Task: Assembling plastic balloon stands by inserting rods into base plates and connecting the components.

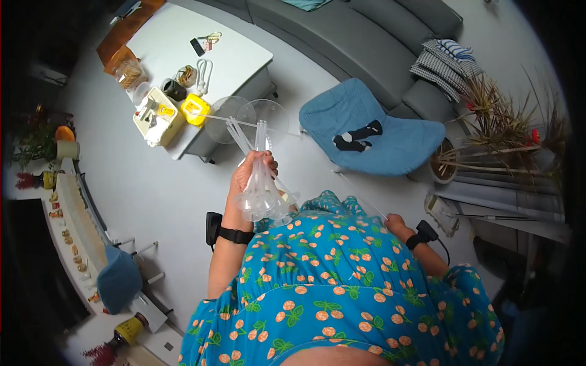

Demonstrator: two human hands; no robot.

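Note:
My left hand [249,171] is closed round a bundle of clear plastic balloon sticks [264,189]. Their flared cups hang together at the lower end, in front of my dress, and the thin stems stick out above my fist. Off to the right, my right hand [400,227] is closed at the end of a thin translucent rod [365,198], which slants up and left toward the chair. Beyond my left hand are two clear round discs [262,116] beside the table, with a thin rod crossing them.
A white table [235,46] at the upper left bears a yellow container [195,110], a cream basket [160,119], jars and scissors. Dark socks [357,137] lie on a blue chair [397,146]. Behind it stands a grey sofa [342,36]; a potted plant [442,165] is at the right.

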